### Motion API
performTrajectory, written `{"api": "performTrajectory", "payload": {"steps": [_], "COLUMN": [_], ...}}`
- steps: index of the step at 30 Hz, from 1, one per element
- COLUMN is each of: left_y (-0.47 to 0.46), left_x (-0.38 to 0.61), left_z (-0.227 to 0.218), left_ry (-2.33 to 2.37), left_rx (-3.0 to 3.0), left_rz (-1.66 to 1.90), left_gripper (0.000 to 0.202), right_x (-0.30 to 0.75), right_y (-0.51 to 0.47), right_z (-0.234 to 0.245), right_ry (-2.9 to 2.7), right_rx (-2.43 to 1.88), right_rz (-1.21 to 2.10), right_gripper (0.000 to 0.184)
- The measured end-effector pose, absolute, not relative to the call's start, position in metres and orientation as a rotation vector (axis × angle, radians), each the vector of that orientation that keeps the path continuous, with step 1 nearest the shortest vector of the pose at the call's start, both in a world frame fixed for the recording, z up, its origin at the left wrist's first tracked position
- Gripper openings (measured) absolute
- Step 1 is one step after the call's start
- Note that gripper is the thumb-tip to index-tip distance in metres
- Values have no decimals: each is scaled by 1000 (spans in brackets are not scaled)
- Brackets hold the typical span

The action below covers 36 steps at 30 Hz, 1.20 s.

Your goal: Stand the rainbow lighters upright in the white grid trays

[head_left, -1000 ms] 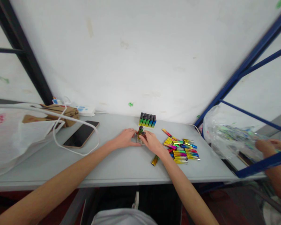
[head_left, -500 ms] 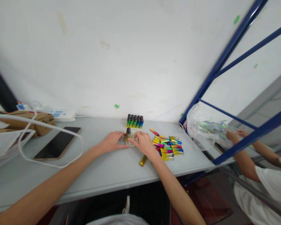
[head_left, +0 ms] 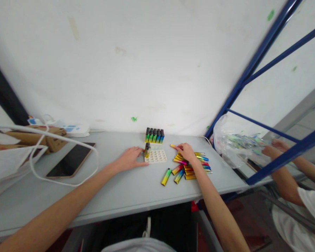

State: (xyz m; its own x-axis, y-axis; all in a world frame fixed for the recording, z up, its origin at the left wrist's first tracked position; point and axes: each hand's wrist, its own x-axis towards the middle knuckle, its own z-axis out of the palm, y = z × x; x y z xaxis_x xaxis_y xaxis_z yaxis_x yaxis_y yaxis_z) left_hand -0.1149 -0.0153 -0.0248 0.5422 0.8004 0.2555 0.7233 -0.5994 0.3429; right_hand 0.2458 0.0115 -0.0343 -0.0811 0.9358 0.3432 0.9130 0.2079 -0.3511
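My left hand [head_left: 130, 159] rests on the table, thumb and index finger apart around the left end of a white tray [head_left: 160, 158] with rows of small holes. A few lighters [head_left: 147, 150] with dark tops stand upright in the tray's left end, next to my fingertips. To the right, my right hand [head_left: 187, 152] reaches over a pile of shiny multicoloured lighter bodies [head_left: 191, 171]. Its fingers are closed on a yellow-and-red lighter body [head_left: 174, 146] at the pile's upper left. A green-and-yellow one [head_left: 166, 177] lies apart in front of the tray.
A block of upright lighters [head_left: 154, 135] stands behind the tray by the wall. On the left are a phone [head_left: 71, 160], a looping white cable [head_left: 97, 159] and a cardboard box [head_left: 54, 138]. A blue metal frame [head_left: 229, 99] separates a co-worker's hands [head_left: 269, 150] and plastic bag [head_left: 220, 138].
My right hand has left the tray and moved right to the pile, uncovering the tray's holes. My left hand stays at the tray's left end. The view has shifted slightly.
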Motion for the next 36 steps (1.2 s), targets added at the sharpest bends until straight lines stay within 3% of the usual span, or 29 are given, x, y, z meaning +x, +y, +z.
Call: {"api": "performTrajectory", "payload": {"steps": [7, 20, 29, 33, 36], "left_y": [-13, -15, -15, -15, -16], "left_x": [-116, -117, -116, -116, -116], "left_z": [-27, -22, -24, -24, -24], "left_ry": [1281, 1287, 1304, 1297, 1287], "left_rx": [2603, 2570, 2575, 2587, 2603], "left_rz": [585, 584, 517, 525, 523], "left_gripper": [66, 63, 64, 64, 64], "right_x": [242, 244, 193, 163, 149], "right_y": [20, 7, 1, 2, 4], "right_z": [-37, -22, 6, 19, 14], "right_ry": [-1875, -1562, -1182, -1204, -1143], "right_rx": [-1588, -1370, -937, -833, -894], "right_rz": [86, 333, 1013, 1144, 1289], "right_gripper": [18, 43, 52, 46, 56]}}
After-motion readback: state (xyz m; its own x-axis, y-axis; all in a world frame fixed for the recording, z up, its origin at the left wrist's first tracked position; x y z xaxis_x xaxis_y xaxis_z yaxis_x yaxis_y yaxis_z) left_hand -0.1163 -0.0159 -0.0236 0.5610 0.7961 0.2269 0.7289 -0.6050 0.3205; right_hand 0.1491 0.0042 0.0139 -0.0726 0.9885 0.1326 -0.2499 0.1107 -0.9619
